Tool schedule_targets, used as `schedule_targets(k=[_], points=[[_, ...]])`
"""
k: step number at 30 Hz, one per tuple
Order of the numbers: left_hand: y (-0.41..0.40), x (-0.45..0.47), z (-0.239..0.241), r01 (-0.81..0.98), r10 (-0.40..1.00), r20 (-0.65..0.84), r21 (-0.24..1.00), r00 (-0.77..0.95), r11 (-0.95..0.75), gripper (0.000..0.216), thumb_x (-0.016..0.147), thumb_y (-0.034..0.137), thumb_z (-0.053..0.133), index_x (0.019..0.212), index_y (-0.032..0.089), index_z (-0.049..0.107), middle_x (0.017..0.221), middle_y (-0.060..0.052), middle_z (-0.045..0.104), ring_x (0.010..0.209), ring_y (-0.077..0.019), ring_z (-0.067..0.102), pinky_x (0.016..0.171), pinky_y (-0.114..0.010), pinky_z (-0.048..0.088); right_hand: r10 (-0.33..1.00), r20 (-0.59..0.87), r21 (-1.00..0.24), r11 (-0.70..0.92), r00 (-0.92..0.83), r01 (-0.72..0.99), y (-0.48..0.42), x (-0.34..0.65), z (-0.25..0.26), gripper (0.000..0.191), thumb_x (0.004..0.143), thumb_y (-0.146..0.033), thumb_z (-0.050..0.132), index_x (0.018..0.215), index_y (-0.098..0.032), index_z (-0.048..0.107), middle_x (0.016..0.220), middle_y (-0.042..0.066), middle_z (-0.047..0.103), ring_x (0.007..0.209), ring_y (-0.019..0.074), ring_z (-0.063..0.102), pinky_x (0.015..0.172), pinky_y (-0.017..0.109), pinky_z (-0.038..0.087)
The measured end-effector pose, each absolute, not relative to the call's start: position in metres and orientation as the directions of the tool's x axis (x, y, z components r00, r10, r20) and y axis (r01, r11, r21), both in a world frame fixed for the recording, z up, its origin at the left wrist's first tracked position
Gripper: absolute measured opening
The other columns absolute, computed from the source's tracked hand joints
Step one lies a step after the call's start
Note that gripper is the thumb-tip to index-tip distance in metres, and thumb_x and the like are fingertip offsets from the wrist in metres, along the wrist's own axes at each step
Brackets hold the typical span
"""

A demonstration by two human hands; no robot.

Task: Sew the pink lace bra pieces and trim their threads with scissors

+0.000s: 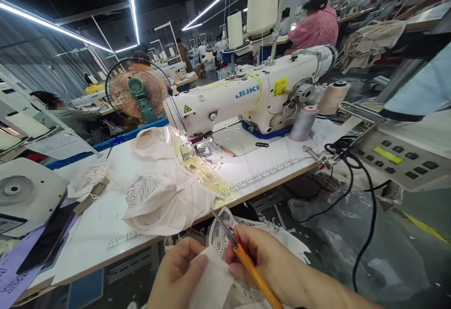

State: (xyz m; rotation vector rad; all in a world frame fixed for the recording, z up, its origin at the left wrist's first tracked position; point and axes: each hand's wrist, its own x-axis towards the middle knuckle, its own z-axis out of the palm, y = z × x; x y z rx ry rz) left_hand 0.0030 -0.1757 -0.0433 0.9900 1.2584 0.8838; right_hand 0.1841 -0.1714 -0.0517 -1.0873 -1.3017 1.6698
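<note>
My left hand (183,269) pinches a cream fabric piece (211,276) between thumb and fingers, low in the view. Beside it, my right hand (266,252) is closed around scissors (224,227) with a red grip; their metal blades point up and left. A long orange handle (255,274) runs along the scissors in the same hand; its kind is unclear. White lace (219,241) shows behind the blades, between my hands. On the table edge above lies a cream bra (158,201) with lace cups.
A white sewing machine (225,97) stands on the white table (260,182). A grey thread cone (303,123) and a control panel (394,156) are at the right. A fan (137,88) stands behind. A dark phone (51,234) lies left. Other people sit farther back.
</note>
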Motion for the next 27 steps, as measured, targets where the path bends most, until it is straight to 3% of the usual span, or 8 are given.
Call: schedule_targets(k=[5,10,16,21,25,27], points=[[-0.174,0.006,-0.043,0.016,0.943,-0.288,0.957,0.167,0.29,0.042,0.063,0.053,0.075,0.063,0.015,0.057,0.058,0.001,0.058,0.053,-0.0095,0.045,0.049,-0.018,0.031,0.914,-0.16,-0.987,-0.142,-0.373,0.077,-0.154,0.188,-0.031,0.011,0.064,-0.018,0.064,0.07,-0.017,0.054,0.063,-0.003,0.055,0.057,0.0117,0.045,0.052,0.024,0.038],[-0.173,0.002,-0.05,0.058,0.935,-0.297,0.955,0.195,0.291,0.04,0.067,0.053,0.072,0.067,0.015,0.057,0.062,0.001,0.058,0.057,-0.0104,0.046,0.053,-0.019,0.033,0.887,-0.212,-0.974,-0.159,-0.411,0.158,-0.143,0.179,-0.024,0.017,0.062,-0.015,0.061,0.064,-0.02,0.046,0.054,-0.007,0.046,0.05,0.0107,0.043,0.047,0.023,0.034],[-0.169,0.0,-0.059,0.155,0.964,-0.114,0.985,0.24,0.078,0.031,0.071,0.046,0.07,0.079,0.016,0.065,0.082,-0.004,0.063,0.082,-0.0199,0.055,0.077,-0.028,0.04,0.894,-0.106,-0.984,-0.031,-0.436,0.175,-0.14,0.173,-0.037,0.015,0.061,-0.021,0.058,0.066,-0.02,0.044,0.061,-0.006,0.042,0.055,0.0105,0.036,0.05,0.023,0.032],[-0.166,0.003,-0.053,0.025,0.923,-0.332,0.942,0.195,0.333,0.034,0.065,0.046,0.073,0.071,0.015,0.06,0.066,0.001,0.058,0.059,-0.0121,0.048,0.058,-0.022,0.036,0.823,-0.081,-0.97,0.064,-0.563,0.233,-0.138,0.192,-0.044,0.02,0.068,-0.031,0.058,0.074,-0.021,0.041,0.067,-0.005,0.043,0.056,0.0112,0.037,0.05,0.022,0.034],[-0.166,0.005,-0.047,0.005,0.929,-0.341,0.939,0.146,0.344,0.04,0.059,0.049,0.075,0.066,0.014,0.058,0.058,0.003,0.053,0.052,-0.0095,0.041,0.051,-0.02,0.032,0.653,-0.071,-0.873,0.326,-0.754,0.364,-0.141,0.219,-0.047,0.021,0.077,-0.04,0.049,0.079,-0.02,0.047,0.072,0.0,0.049,0.058,0.0139,0.042,0.052,0.024,0.038],[-0.165,0.007,-0.047,0.029,0.937,-0.329,0.944,0.12,0.328,0.037,0.06,0.048,0.073,0.064,0.014,0.058,0.056,0.003,0.052,0.052,-0.0095,0.04,0.051,-0.021,0.031,0.643,-0.118,-0.794,0.397,-0.757,0.461,-0.148,0.229,-0.047,0.03,0.081,-0.047,0.043,0.079,-0.019,0.053,0.072,0.004,0.055,0.059,0.0172,0.048,0.053,0.026,0.04]])
